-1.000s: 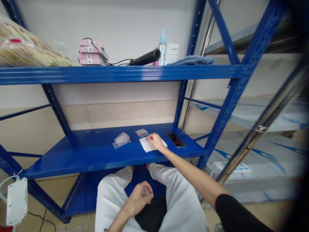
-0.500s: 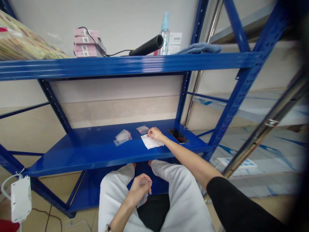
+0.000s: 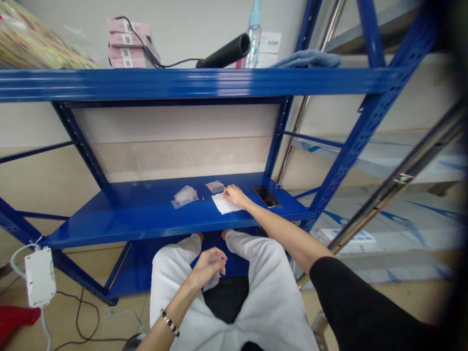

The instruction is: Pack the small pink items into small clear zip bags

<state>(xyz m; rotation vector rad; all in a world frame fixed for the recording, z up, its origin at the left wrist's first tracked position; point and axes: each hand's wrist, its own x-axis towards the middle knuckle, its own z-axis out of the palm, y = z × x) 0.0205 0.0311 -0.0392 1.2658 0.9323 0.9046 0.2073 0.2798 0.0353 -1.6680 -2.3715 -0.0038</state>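
My left hand (image 3: 211, 265), above my lap, is closed around a clear plastic bag (image 3: 214, 280) that hangs below the fingers. On the blue shelf my right hand (image 3: 235, 194) rests over the edge of a white sheet (image 3: 224, 204), its fingertips pinched together; anything between them is too small to make out. Just behind that hand lies a small clear bag (image 3: 215, 186) with reddish bits in it. Further left is a loose stack of clear plastic bags (image 3: 185, 196). A tiny orange-brown piece (image 3: 203, 198) lies between the stack and the sheet.
A dark phone (image 3: 266, 196) lies right of my right hand. The upper shelf beam (image 3: 164, 83) crosses above, carrying pink boxes (image 3: 127, 51), a black tube (image 3: 224, 52), a spray bottle (image 3: 253, 44) and a blue cloth (image 3: 307, 59). A white power strip (image 3: 40, 278) hangs at the left.
The camera view has tilted and shifted slightly. Both hands keep nearly the same places, the left still with the plastic bag. The tiny orange-brown piece now shows on the shelf.
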